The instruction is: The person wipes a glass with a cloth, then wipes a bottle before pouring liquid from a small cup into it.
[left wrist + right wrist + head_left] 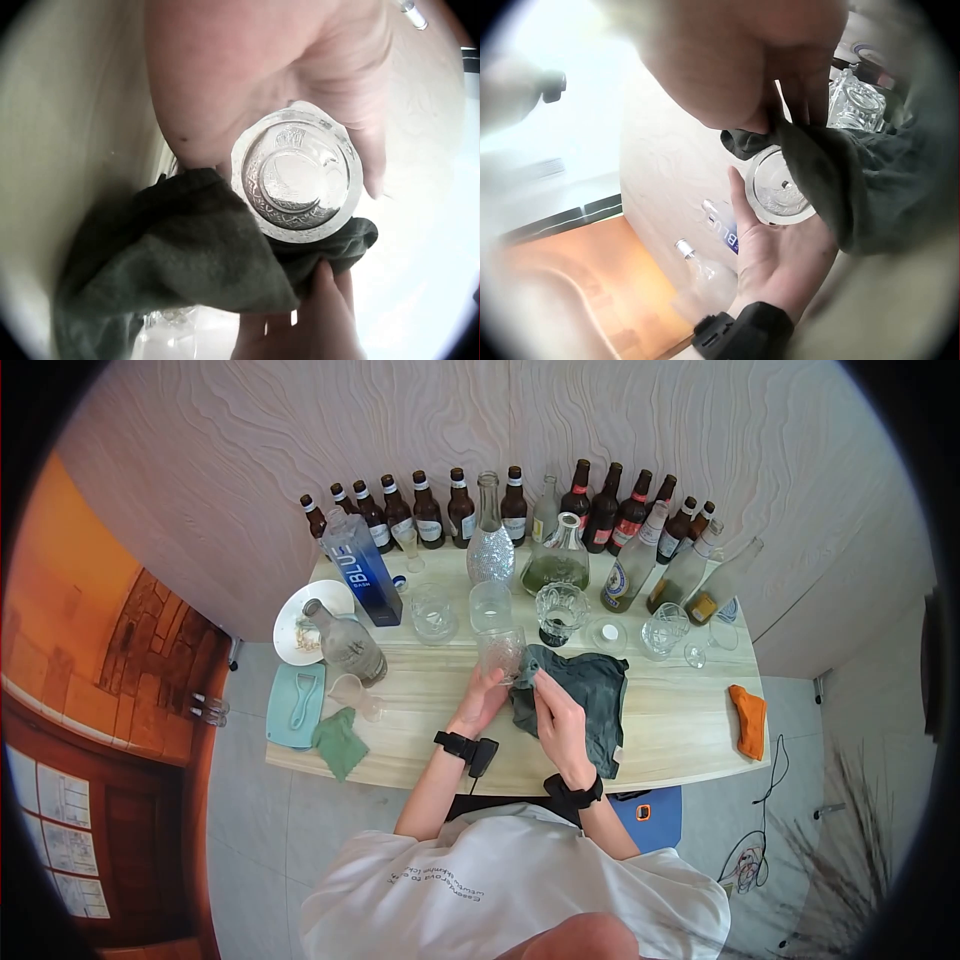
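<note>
My left hand (480,705) grips a clear patterned glass (498,652) above the front middle of the table. Its round base (294,180) faces the left wrist camera, with fingers and thumb around the side. A dark green cloth (590,705) is pinched in my right hand (562,728) and pressed to the glass's right side. In the right wrist view the cloth (832,176) covers part of the glass. The rest of the cloth spreads rightward over the tabletop.
Brown beer bottles (428,510) line the back edge. A blue bottle (365,575), a grey bottle (350,645) and a white plate (293,622) stand left. Close beyond my hands are a frosted glass (490,605) and a cut-glass bowl (562,605). An orange cloth (748,722) lies far right.
</note>
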A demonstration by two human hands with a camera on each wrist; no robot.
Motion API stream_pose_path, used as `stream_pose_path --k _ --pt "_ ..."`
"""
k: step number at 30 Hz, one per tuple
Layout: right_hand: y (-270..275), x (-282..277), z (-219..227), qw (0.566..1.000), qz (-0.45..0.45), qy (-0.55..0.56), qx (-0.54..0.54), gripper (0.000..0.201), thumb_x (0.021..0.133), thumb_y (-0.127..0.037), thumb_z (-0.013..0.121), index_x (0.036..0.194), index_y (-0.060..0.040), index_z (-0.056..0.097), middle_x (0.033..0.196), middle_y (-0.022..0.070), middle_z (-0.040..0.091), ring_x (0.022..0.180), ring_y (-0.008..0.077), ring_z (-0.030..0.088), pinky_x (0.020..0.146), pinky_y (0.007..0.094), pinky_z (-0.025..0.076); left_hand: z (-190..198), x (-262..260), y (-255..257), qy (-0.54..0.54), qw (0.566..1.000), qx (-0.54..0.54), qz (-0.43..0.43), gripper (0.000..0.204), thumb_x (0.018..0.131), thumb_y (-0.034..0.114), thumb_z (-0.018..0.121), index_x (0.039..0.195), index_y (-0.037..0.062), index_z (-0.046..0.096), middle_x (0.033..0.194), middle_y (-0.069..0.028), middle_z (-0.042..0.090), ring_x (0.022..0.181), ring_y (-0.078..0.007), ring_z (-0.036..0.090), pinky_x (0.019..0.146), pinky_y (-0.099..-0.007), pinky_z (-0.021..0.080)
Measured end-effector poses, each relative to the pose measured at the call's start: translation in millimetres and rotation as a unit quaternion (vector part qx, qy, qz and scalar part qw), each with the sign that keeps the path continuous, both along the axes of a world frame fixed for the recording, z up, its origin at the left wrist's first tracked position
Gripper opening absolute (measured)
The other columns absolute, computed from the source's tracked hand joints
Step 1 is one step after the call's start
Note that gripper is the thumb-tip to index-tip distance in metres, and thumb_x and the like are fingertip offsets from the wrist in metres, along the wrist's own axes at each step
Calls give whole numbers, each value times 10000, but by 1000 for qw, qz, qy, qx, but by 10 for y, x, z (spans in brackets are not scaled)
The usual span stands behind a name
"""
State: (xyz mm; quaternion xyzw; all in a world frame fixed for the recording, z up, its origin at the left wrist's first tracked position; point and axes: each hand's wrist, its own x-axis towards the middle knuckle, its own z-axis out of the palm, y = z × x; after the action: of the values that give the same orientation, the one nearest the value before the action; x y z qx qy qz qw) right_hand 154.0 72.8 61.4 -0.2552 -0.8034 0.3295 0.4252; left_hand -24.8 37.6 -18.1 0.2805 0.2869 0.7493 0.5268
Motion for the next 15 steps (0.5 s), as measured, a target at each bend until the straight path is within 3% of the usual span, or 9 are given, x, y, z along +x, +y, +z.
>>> stream_pose_path --k 4,7,10,11,15 --pt "32 11 16 998 -8 1 -59 339 1016 44 610 1342 22 699 1378 234 705 1270 402 687 1010 404 580 23 -12 15 -21 1000 -2 -19 919 898 521 838 1584 42 458 1528 -85 582 1419 -236 540 1224 -426 388" --pt "123 -53 -3 997 -33 33 -62 329 1034 23 609 1352 23 694 1228 257 751 1082 371 766 911 370 587 79 2 -7 -3 999 -21 -30 928 893 558 818 1578 36 476 1542 -88 579 1444 -237 521 1235 -428 375" --pt "187 -34 153 986 -58 -7 -156 318 1051 -7 617 1359 23 689 1061 250 763 842 306 740 794 345 564 63 -1 -15 14 999 -38 -35 919 907 570 799 1580 34 476 1555 -91 573 1456 -236 516 1244 -433 364" --pt "226 -54 110 990 -64 23 -124 311 1060 -21 617 1359 24 688 965 230 747 725 242 644 721 326 529 55 -6 -13 22 998 -33 -39 898 922 561 787 1581 36 476 1559 -92 571 1460 -236 513 1248 -437 360" --pt "279 -44 178 991 -79 17 -106 301 1058 -24 625 1346 27 694 1105 259 758 887 327 743 806 355 568 127 45 8 22 999 -30 -36 803 986 514 735 1581 40 479 1563 -93 574 1461 -236 514 1249 -445 357"
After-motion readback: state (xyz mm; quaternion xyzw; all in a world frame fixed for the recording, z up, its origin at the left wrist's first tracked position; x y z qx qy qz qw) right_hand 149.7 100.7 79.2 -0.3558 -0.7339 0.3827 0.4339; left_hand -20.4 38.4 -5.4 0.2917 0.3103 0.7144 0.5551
